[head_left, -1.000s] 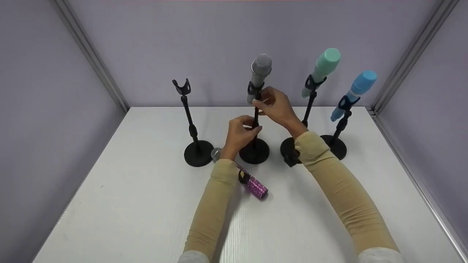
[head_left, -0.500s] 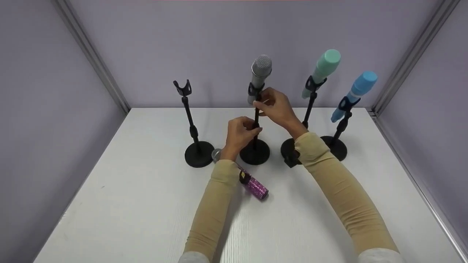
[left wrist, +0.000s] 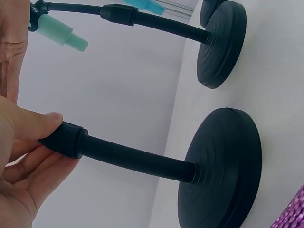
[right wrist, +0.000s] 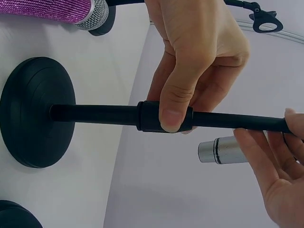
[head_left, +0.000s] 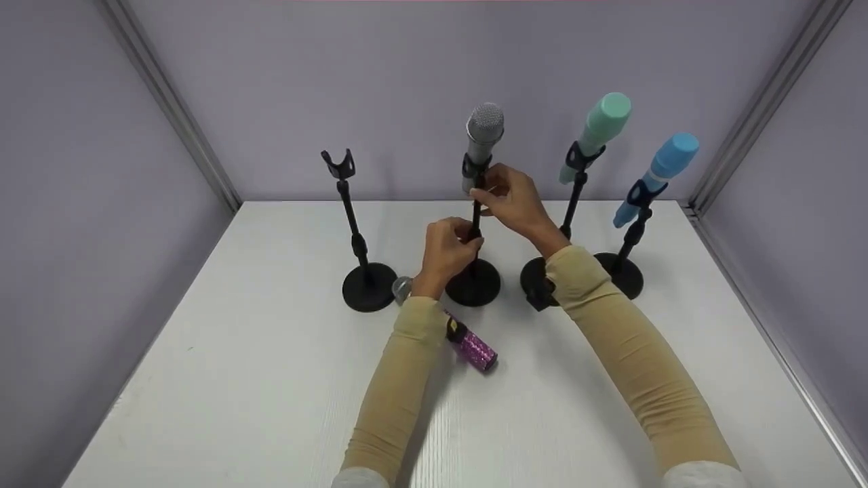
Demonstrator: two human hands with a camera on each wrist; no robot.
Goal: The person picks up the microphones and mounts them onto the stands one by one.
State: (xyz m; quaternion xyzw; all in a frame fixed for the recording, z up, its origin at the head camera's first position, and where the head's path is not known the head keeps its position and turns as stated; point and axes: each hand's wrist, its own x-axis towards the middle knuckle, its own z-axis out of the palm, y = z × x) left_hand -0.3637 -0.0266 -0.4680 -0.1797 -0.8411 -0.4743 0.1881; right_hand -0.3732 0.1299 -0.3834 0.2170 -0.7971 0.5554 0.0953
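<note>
A silver microphone [head_left: 485, 125] rests in the clip atop the middle black microphone stand [head_left: 473, 283]. My left hand [head_left: 444, 251] pinches the collar [left wrist: 67, 139] halfway up that stand's pole, thumb on one side and fingers on the other. Higher up, just under the clip, my right hand [head_left: 517, 203] pinches the thin upper pole [right wrist: 237, 121]. A glittery pink microphone [head_left: 477, 350] lies on the table beneath my left forearm, which covers its middle.
Left of the hands stands a microphone stand [head_left: 366, 288] with a bare clip [head_left: 339, 164]. To the right, two more stands carry a mint-green microphone [head_left: 607, 116] and a blue microphone [head_left: 673, 156]. Grey walls enclose the white table [head_left: 271, 393] at the back and sides.
Both hands keep their grip on the middle stand. The left hand and the silver microphone have shifted only very slightly; the other stands look unchanged.
</note>
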